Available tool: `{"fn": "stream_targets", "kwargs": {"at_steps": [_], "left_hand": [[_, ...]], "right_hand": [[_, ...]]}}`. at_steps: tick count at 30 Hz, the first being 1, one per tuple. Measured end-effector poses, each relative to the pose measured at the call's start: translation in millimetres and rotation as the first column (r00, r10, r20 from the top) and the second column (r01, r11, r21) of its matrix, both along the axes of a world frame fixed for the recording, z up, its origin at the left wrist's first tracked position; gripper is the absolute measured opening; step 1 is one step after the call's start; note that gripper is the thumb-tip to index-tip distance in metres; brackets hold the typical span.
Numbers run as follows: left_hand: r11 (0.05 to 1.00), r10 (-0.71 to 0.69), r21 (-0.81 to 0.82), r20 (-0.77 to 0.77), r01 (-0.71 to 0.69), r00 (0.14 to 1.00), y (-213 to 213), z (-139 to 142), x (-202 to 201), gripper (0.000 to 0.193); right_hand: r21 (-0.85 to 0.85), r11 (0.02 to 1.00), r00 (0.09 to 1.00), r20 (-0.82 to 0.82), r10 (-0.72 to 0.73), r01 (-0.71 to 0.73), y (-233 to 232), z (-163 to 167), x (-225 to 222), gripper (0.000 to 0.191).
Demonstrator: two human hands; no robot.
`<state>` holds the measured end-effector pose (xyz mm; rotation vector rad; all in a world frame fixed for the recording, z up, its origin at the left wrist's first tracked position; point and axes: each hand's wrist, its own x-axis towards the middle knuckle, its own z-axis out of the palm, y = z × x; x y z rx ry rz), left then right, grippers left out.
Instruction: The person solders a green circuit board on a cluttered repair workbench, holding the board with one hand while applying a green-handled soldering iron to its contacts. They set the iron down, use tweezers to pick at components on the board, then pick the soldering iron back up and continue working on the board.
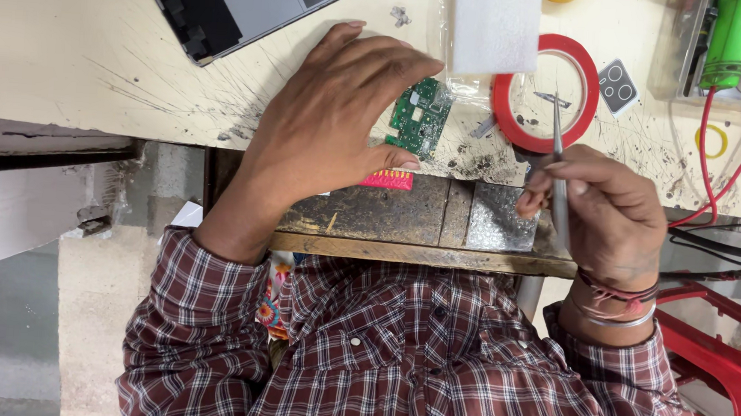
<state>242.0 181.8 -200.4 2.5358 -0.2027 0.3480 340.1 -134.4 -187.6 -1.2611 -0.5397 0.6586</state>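
**A:** Tweezers [559, 159] in the right hand [597, 215], pinched between thumb and fingers, long axis running almost straight away from the person, tip pointing into the ring of red tape [546, 92].

**B:** And the left hand [333, 124]?

**A:** Spread loosely, fingers arched over the counter [71, 53], thumb tip just beside a small green circuit board [420, 117]. It grips nothing. The board lies flat with its long axis tilted slightly, running away from the person.

**B:** Anything packaged or labelled?

**A:** Pink patterned strip [386, 180] under the thumb at the counter's edge; a white foam block [493, 23] above the board; a small square camera-lens part [618, 86] right of the tape; a phone [250, 4] lying back-up, top left.

**B:** Surface?

**A:** Pale counter, heavily scratched and speckled dark. Red wires [733, 170] trail right, below a green tool [728, 41].
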Motion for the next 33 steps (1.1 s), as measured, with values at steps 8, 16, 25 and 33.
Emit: {"fn": "stream_targets", "kwargs": {"at_steps": [8, 16, 25, 33], "left_hand": [[1.000, -0.011, 0.004, -0.015, 0.011, 1.000, 3.5, -8.7, 6.4, 0.095], [1.000, -0.003, 0.013, -0.004, 0.003, 1.000, 6.7, -19.2, 16.6, 0.086], [1.000, -0.017, 0.022, 0.014, 0.017, 1.000, 12.1, -18.8, 13.7, 0.077], [1.000, -0.017, 0.006, -0.003, 0.017, 1.000, 14.8, -16.6, 16.6, 0.076]], "right_hand": [[0.047, 0.985, 0.962, 0.211, -0.174, 0.168, 0.6, -22.3, 10.2, 0.023], [0.011, 0.988, 0.940, 0.308, -0.149, 0.154, 29.1, -35.2, 14.0, 0.018], [-0.318, 0.936, 0.741, 0.663, 0.104, 0.153, 47.5, -13.3, 16.1, 0.018], [-0.396, 0.906, 0.633, 0.742, 0.220, 0.149, 57.9, -6.9, 22.0, 0.021]]}}
